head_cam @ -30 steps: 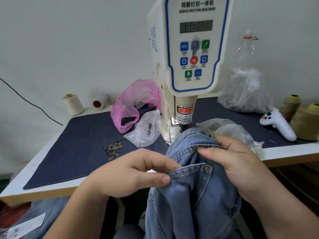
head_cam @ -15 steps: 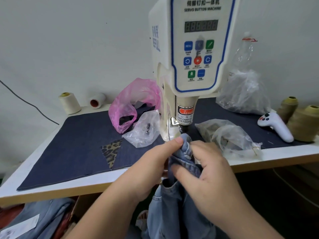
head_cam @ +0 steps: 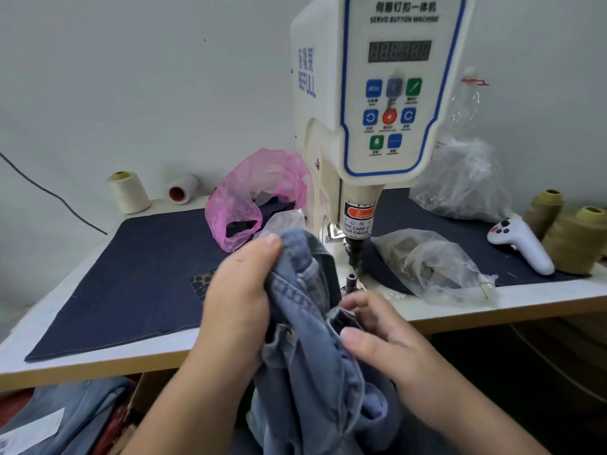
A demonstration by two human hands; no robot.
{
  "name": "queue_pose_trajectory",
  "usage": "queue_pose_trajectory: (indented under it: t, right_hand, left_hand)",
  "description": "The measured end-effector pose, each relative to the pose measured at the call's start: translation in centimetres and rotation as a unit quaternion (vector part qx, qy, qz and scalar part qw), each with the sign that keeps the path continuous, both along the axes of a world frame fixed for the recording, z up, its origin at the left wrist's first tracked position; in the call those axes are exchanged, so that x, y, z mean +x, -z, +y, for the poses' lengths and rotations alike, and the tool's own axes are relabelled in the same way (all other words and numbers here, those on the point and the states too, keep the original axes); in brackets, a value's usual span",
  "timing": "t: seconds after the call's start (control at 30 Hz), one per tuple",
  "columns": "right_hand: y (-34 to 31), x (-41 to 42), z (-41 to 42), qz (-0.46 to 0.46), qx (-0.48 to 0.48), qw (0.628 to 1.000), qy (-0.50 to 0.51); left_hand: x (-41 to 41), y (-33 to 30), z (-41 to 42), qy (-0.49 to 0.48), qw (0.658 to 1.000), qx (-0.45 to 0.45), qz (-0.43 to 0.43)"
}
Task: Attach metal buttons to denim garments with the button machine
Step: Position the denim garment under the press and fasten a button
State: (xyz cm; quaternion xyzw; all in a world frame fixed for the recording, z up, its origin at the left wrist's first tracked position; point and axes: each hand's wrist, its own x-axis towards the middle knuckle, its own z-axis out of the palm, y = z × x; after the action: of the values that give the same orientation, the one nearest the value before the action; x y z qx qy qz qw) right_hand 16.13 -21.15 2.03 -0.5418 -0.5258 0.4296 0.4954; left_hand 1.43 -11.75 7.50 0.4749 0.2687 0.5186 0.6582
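Observation:
A light blue denim garment (head_cam: 308,366) hangs bunched over the table's front edge, just left of the white servo button machine (head_cam: 371,93). My left hand (head_cam: 239,297) grips the garment's upper folds, thumb on top. My right hand (head_cam: 377,336) pinches a denim edge lower down, right in front of the machine's lower die (head_cam: 350,280). The punch (head_cam: 355,247) stands above the die with a gap between them. A metal button (head_cam: 289,332) shows on the denim between my hands.
A pink plastic bag (head_cam: 249,195) and clear bags (head_cam: 427,264) flank the machine on a dark denim mat (head_cam: 141,274). A white handheld controller (head_cam: 522,244), olive thread cones (head_cam: 578,241) and cream spools (head_cam: 128,192) sit on the table. More denim (head_cam: 75,412) lies below left.
Both hands lifted the garment up and forward toward the machine's die. My left hand moved up onto the top folds, and my right hand dropped lower onto another edge.

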Motion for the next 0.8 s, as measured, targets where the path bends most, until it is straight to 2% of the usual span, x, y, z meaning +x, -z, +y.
queue_pose_trajectory:
  t: [0.07, 0.1, 0.2, 0.27, 0.37, 0.47, 0.57, 0.67, 0.73, 0.8]
  right_hand:
    - [0.8, 0.6, 0.5, 0.059, -0.069, 0.995, -0.040]
    - [1.0, 0.7, 0.6, 0.047, -0.093, 0.992, -0.065]
    - [1.1, 0.4, 1.1, -0.061, -0.102, 0.982, -0.146]
    - [1.2, 0.3, 1.2, -0.071, -0.066, 0.988, -0.122]
    - [0.7, 0.4, 1.0, -0.010, 0.010, 0.999, -0.047]
    - [-0.3, 0.9, 0.4, 0.092, 0.054, 0.994, -0.017]
    - [-1.5, 1.7, -0.2, 0.226, 0.040, 0.972, -0.048]
    - [-3.2, 2.1, -0.5, 0.266, 0.037, 0.961, -0.072]
    - [-4.2, 2.2, -0.5, 0.283, 0.034, 0.955, -0.081]
    - [-5.1, 2.2, -0.5, 0.282, 0.043, 0.953, -0.097]
  left_hand:
    - [-0.8, -0.7, 0.5, 0.034, 0.994, -0.071, -0.075]
    - [-1.1, -1.0, 0.7, 0.056, 0.990, -0.081, -0.102]
    - [-1.4, -1.5, 0.9, 0.076, 0.985, -0.070, -0.142]
    - [-1.6, -1.6, 1.3, 0.081, 0.983, -0.067, -0.148]
    - [-2.1, -1.5, 1.9, 0.092, 0.987, -0.043, -0.126]
    - [-2.8, -1.2, 3.8, 0.048, 0.998, -0.030, -0.034]
    - [-3.1, -0.9, 5.6, -0.004, 0.991, 0.020, 0.132]
    - [-2.8, -0.3, 6.3, -0.027, 0.968, 0.065, 0.241]
    - [-2.1, 0.5, 6.3, -0.062, 0.939, 0.123, 0.314]
    - [-1.5, 0.7, 5.2, -0.096, 0.916, 0.186, 0.343]
